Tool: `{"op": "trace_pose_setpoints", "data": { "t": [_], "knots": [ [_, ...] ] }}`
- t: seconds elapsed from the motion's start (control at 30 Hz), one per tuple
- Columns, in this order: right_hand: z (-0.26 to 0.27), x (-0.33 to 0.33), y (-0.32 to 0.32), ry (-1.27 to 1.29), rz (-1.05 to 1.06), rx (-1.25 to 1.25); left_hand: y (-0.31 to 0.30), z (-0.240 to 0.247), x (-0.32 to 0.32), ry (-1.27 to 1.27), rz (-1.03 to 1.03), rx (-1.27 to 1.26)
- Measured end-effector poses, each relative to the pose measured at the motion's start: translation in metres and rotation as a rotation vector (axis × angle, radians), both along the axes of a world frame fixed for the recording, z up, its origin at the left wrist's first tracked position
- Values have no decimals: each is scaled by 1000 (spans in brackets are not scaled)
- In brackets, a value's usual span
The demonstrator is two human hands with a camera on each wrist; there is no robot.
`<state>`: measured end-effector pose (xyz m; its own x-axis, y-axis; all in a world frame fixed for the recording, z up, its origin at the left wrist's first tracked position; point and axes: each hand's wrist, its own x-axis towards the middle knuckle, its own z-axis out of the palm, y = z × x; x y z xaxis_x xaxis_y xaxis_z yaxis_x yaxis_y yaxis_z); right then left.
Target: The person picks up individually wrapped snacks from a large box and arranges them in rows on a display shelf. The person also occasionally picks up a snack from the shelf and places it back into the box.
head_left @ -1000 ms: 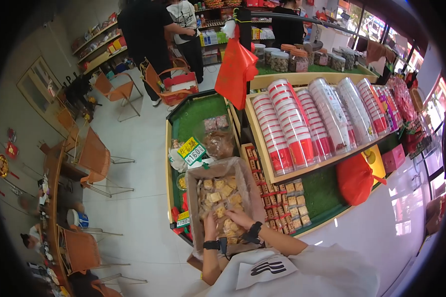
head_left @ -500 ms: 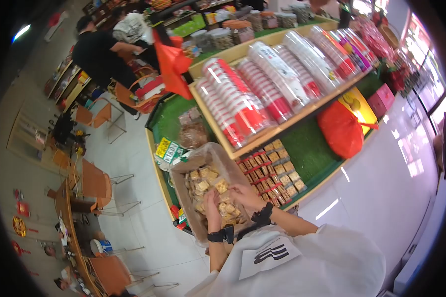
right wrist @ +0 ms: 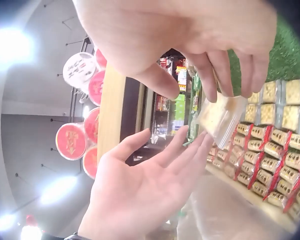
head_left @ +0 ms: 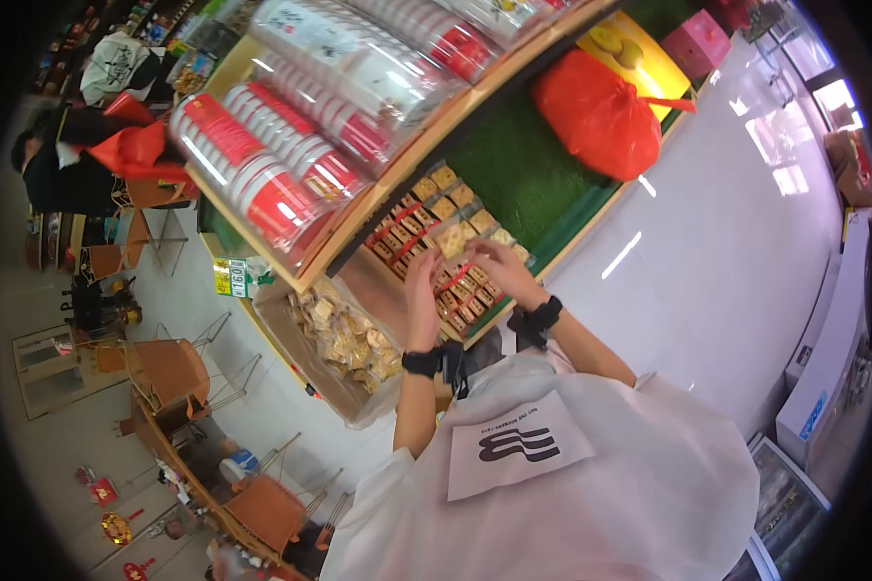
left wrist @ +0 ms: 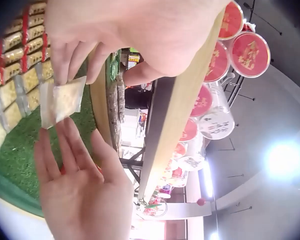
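Note:
A square biscuit in a clear wrapper (left wrist: 66, 100) is held up between the fingertips of my two hands. In the left wrist view my left hand (left wrist: 132, 35) reaches it from above and my right hand (left wrist: 87, 195) from below. Fingers lie nearly straight against the packet, and both thumbs stand apart from it. The right wrist view shows the same wrapped biscuit (right wrist: 222, 117) touched by the fingers of both hands. In the head view my left hand (head_left: 422, 295) and right hand (head_left: 504, 269) are over rows of wrapped biscuits (head_left: 470, 228) and red-banded packets (head_left: 470, 295).
A lined box (head_left: 286, 334) of loose wrapped biscuits is left of my hands. A raised wooden shelf (head_left: 358, 218) of plastic-wrapped cup stacks overhangs the green display. Beyond lie a red bag (head_left: 601, 116), a yellow box (head_left: 639, 58) and a pink box (head_left: 698, 44).
Both hands have left the lined box and moved right, over the rows of packets, with one wrapped biscuit between them. The head view has turned to the right.

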<state>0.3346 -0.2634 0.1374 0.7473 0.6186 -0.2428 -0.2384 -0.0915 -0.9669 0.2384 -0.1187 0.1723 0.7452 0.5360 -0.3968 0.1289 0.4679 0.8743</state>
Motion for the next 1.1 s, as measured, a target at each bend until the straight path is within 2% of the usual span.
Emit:
{"op": "trace_pose_setpoints", "data": {
  "t": [0.07, 0.13, 0.2, 0.27, 0.33, 0.4, 0.5, 0.57, 0.67, 0.8, 1.1],
  "knots": [
    [-1, 28, -7, -14, -13, -80, -5, -3, 33, 8, 3, -45],
    [-20, 58, -5, 126, 0, -51, -7, -13, 64, 54, 13, -78],
    [-32, 90, -1, 59, 47, -27, 1, -32, 92, 127, 30, -96],
    [-44, 121, 11, 24, 43, -69, 9, -49, 120, 96, 17, -57],
    [-52, 147, 27, 126, -53, 10, 20, -62, 144, 141, 6, -34],
    [-67, 167, 41, 215, -55, 66, 29, -76, 165, 157, 43, -14],
    [-93, 193, 65, 129, -6, 12, 47, -96, 190, 205, 75, 8],
    [-114, 206, 81, 127, 21, -5, 65, -119, 197, 185, 56, 78],
    [-134, 216, 103, 181, 62, -33, 82, -138, 210, 209, 132, 21],
    [-170, 222, 132, 215, 59, -60, 98, -159, 221, 258, 117, 48],
    [-181, 226, 143, 175, 95, -87, 110, -160, 233, 330, 70, 68]
  ]
}}
